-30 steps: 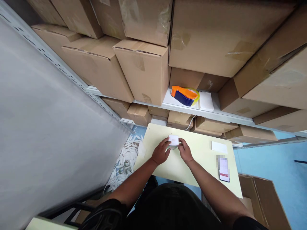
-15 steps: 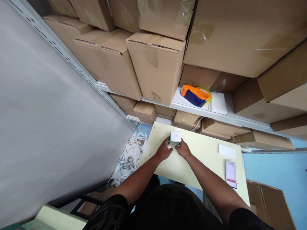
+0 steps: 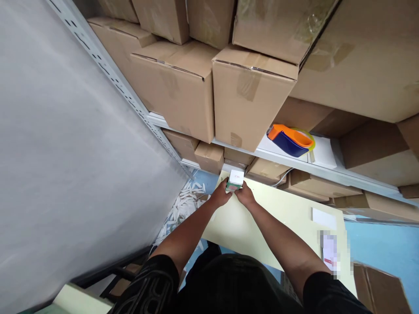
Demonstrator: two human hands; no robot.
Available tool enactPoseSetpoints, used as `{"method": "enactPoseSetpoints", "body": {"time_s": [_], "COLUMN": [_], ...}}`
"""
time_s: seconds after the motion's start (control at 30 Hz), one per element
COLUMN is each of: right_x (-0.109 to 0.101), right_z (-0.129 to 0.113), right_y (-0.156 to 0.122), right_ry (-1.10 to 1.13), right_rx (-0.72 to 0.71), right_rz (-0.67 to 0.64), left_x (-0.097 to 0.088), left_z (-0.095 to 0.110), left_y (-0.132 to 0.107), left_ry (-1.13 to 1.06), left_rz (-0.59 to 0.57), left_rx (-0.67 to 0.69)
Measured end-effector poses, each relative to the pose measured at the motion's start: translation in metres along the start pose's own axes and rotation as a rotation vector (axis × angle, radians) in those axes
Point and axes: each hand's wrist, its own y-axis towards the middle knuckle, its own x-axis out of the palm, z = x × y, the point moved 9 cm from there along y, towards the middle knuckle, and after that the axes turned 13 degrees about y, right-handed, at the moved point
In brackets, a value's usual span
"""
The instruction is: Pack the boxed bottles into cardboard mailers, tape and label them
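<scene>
Both my hands grip a small white box with a green lower edge, held up over the far left corner of the pale yellow table. My left hand clasps its left side and my right hand its right side, fingers closed round it. The box's white top face carries a small red mark.
Stacked cardboard cartons fill the metal shelving ahead. An orange and blue tape dispenser lies on the shelf beside a white box. A white card and a phone rest on the table's right. White scraps litter the floor at left.
My hands have carried the small box away from me toward the table's far left corner and lifted it. The view has swung left and upward.
</scene>
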Motion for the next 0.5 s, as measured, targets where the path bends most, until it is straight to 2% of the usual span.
{"method": "enactPoseSetpoints", "body": {"time_s": [0.13, 0.3, 0.4, 0.5], "right_x": [-0.002, -0.017, -0.031, -0.043], "right_z": [0.003, 0.012, 0.031, 0.058], "right_y": [-0.003, -0.016, -0.034, -0.058], "right_ry": [-0.049, -0.025, 0.027, 0.044], "right_rx": [0.042, 0.059, 0.071, 0.066], "right_rz": [0.017, 0.052, 0.042, -0.054], "left_x": [0.003, -0.003, -0.011, -0.014], "left_z": [-0.01, -0.007, -0.01, -0.016], "left_y": [-0.006, -0.01, -0.021, -0.049], "left_ry": [-0.03, -0.027, -0.015, -0.015], "left_rz": [-0.025, -0.004, 0.035, 0.095], "left_rx": [-0.087, -0.084, -0.144, -0.26]}}
